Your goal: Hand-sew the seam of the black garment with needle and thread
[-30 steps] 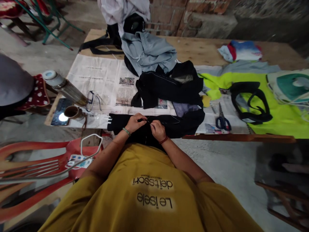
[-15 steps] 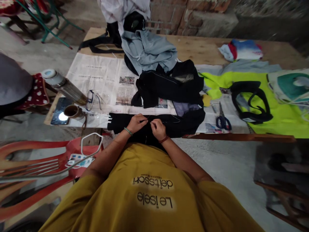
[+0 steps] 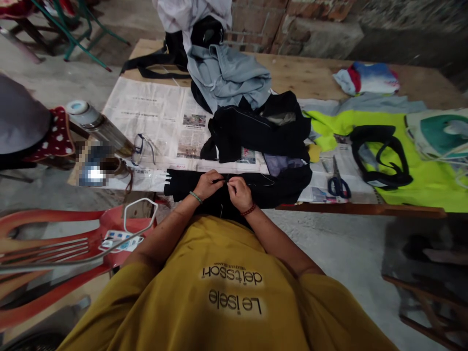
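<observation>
"Garment, black: where's it lie vs. the grip, & which hand's nearer?"

"Right under both. Long axis runs L to R, approx. along the near edge of the worktop. White stripes mark its L end, so L hand is nearer that; R hand is nearer its R end."

"Grip itself?"

"L: thumb & fingertips together, apparently clamped on a dark fold of the garment. R: fingertips together too, just beside L's; contents too small to tell. Pale line on the cloth by R hand, thread or trim, can't tell."

"Surface, L to R?"

"Flask well L of the garment & farther back. Glasses same side, nearer it. Newspaper spreads behind & partly under it. Dark clothes heaped just behind it, grey garment beyond those. Scissors near its R end. Strap farther R of it, on hi-vis cloth; iron farthest R & a bit back."

"Room?"

"Red chair L of the garment, on its near side. Brick wall far behind it. Concrete floor shows nr. side, to its R."
</observation>
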`<state>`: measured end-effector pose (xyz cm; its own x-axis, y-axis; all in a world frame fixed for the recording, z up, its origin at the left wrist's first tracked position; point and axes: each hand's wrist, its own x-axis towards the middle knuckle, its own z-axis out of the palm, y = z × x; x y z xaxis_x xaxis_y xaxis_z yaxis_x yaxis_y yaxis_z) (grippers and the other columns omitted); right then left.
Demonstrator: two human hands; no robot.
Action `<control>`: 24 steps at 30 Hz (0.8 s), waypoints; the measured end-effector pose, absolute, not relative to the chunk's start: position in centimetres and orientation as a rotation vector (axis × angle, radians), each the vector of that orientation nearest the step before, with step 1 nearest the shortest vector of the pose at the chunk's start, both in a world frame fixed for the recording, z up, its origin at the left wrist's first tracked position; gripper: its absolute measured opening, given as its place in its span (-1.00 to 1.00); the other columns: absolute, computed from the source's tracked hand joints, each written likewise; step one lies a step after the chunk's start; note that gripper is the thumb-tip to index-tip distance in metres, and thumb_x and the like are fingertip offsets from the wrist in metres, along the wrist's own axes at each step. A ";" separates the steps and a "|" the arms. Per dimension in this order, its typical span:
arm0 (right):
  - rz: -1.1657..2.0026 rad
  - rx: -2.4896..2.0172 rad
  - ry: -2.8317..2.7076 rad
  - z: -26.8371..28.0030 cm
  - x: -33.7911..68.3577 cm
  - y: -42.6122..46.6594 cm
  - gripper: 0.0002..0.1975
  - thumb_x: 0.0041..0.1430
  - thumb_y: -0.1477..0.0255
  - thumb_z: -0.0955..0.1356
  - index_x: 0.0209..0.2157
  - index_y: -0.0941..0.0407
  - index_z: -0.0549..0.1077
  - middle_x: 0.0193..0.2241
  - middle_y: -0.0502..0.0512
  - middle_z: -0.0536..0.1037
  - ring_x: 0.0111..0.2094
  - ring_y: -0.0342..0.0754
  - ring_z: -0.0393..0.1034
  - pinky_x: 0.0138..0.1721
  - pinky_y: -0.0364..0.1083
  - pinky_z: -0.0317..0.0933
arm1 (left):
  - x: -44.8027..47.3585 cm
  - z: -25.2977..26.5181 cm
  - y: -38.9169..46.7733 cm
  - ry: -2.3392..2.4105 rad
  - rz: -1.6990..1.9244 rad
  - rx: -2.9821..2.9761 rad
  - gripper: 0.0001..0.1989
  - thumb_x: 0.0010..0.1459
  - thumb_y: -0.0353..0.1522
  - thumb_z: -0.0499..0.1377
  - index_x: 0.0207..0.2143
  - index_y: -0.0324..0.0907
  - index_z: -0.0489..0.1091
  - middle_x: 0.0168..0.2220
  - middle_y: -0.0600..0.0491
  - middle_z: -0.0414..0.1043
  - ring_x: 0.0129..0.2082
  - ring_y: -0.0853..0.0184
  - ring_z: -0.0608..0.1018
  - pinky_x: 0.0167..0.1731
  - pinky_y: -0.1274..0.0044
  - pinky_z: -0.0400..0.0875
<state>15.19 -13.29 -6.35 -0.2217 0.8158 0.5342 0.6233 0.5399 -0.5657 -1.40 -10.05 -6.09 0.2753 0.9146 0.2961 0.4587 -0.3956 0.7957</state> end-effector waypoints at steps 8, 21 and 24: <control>0.277 -1.085 -1.992 -6.0 15.3 -13.2 -0.86 0.26 0.49 0.20 -0.40 0.09 0.28 -0.34 0.14 0.45 -0.26 -0.09 0.37 -0.26 -0.09 0.30 | -1.2 -6.5 -10.0 1.281 1.110 2.022 -0.91 0.06 -0.48 0.13 -0.47 -0.21 0.41 -0.32 0.04 0.38 -0.28 0.40 0.46 -0.23 0.56 0.38; 0.353 -1.174 -1.876 -5.8 15.6 -13.2 -0.83 0.24 0.48 0.22 -0.46 0.08 0.24 -0.39 0.09 0.44 -0.29 -0.10 0.36 -0.24 -0.07 0.28 | -0.8 -6.5 -10.0 1.267 1.108 2.010 -0.91 0.05 -0.45 0.16 -0.51 -0.20 0.39 -0.37 0.05 0.39 -0.33 0.41 0.46 -0.27 0.57 0.39; 0.360 -1.189 -1.889 -6.1 15.5 -13.1 -0.83 0.24 0.48 0.22 -0.47 0.07 0.23 -0.39 0.10 0.43 -0.30 -0.09 0.36 -0.24 -0.07 0.28 | -0.8 -6.4 -10.1 1.215 1.064 2.020 -0.90 0.02 -0.44 0.19 -0.54 -0.21 0.38 -0.35 0.04 0.40 -0.31 0.40 0.47 -0.26 0.55 0.40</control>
<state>15.55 -13.12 -6.10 -0.1840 0.8419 0.5073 0.5967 0.5058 -0.6230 -0.84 -10.07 -6.39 0.2788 0.8956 0.3467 0.4614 -0.4415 0.7696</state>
